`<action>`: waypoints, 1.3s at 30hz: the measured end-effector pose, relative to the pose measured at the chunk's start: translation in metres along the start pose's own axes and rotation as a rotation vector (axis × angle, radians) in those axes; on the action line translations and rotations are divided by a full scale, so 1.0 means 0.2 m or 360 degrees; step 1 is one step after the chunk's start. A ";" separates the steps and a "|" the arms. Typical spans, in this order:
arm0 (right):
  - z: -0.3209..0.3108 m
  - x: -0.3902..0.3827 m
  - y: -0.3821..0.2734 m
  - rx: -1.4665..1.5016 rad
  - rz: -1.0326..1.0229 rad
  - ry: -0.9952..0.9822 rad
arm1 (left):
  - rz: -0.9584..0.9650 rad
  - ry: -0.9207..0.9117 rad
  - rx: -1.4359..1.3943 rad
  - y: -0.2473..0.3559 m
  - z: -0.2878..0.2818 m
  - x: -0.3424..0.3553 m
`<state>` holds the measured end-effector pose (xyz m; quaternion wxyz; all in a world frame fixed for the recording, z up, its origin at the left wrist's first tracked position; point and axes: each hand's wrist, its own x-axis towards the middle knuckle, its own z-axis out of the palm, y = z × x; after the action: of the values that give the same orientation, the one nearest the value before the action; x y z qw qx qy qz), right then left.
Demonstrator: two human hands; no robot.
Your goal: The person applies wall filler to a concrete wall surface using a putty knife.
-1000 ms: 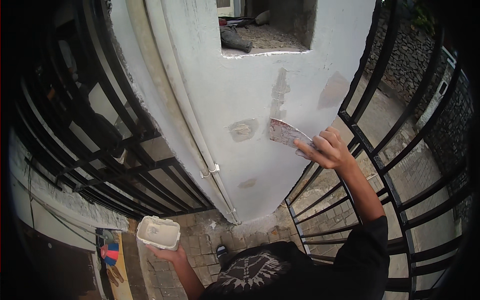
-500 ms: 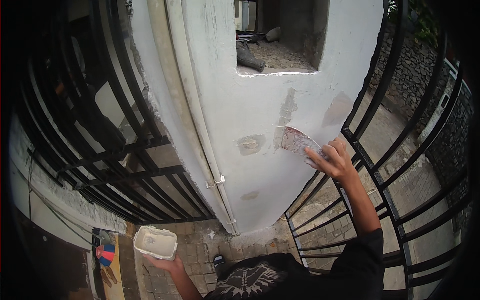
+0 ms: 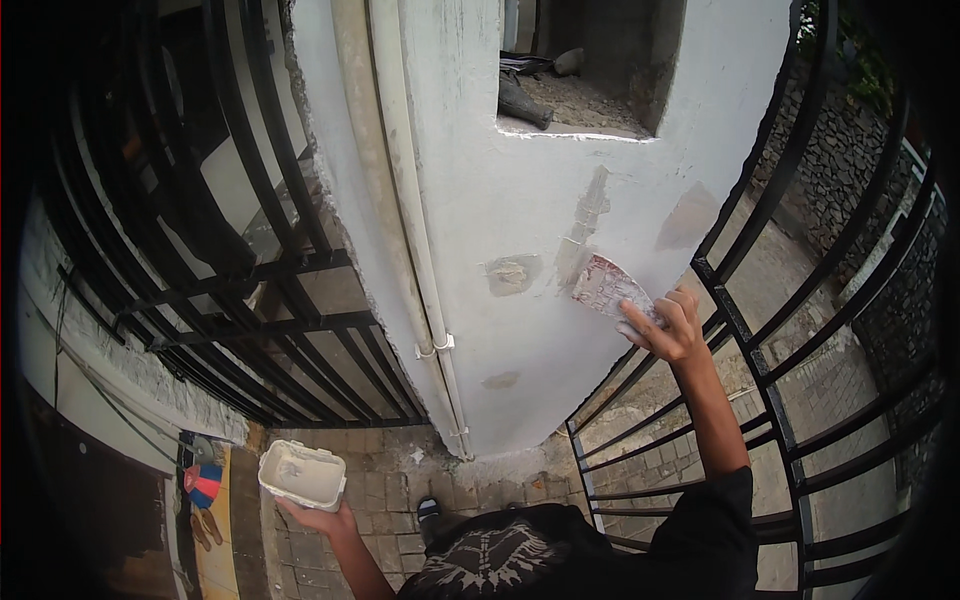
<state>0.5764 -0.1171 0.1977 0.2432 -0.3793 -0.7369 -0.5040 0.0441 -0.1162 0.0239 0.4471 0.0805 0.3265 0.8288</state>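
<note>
My right hand (image 3: 662, 326) is closed around a putty knife (image 3: 598, 282), whose wide, reddish, putty-smeared blade lies at the white wall (image 3: 470, 200), just below a vertical grey patch (image 3: 596, 200). A smaller patch (image 3: 512, 274) is left of the blade, another (image 3: 686, 218) above my right hand. Low at the left, my left hand (image 3: 316, 514) holds a white plastic tub (image 3: 302, 466) with pale paste inside, gripping it from underneath.
Black barred railings (image 3: 300, 320) flank the pillar on both sides. Pale pipes (image 3: 420, 280) run down its left part. A recess (image 3: 580, 90) holds dark objects and debris. Paving (image 3: 385, 470) lies below; colourful items (image 3: 203, 485) stand at lower left. A stone wall (image 3: 830, 140) is beyond.
The pillar now appears further right and lower in the view. My right hand and knife have shifted right and down with it; the tub and my left hand appear further left.
</note>
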 end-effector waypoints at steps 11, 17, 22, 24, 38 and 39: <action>0.04 0.00 0.02 0.0013 -0.0020 -0.0036 | 0.0025 -0.0158 -0.0039 0.01 0.00 -0.03; 0.01 0.10 -0.02 0.0011 -0.0085 0.0172 | 0.0038 -0.0026 -0.0018 0.04 -0.01 -0.07; 0.06 0.20 0.02 0.0029 -0.0041 0.0078 | 0.0047 -0.0092 -0.0064 0.05 -0.02 -0.05; 0.05 0.12 0.05 0.0036 -0.0013 0.0009 | 0.0079 -0.0111 -0.0084 0.06 0.01 -0.07; 0.03 0.18 0.09 0.0011 0.0020 0.0026 | 0.0010 -0.0098 -0.0038 0.05 0.06 -0.10; 0.02 0.14 0.10 0.0027 0.0040 -0.0004 | 0.0018 -0.0093 -0.0047 0.05 0.06 -0.10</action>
<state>0.5757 -0.1013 0.2275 0.2517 -0.3871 -0.7366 -0.4941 0.0545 -0.1309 0.0419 0.4529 0.0999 0.3005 0.8334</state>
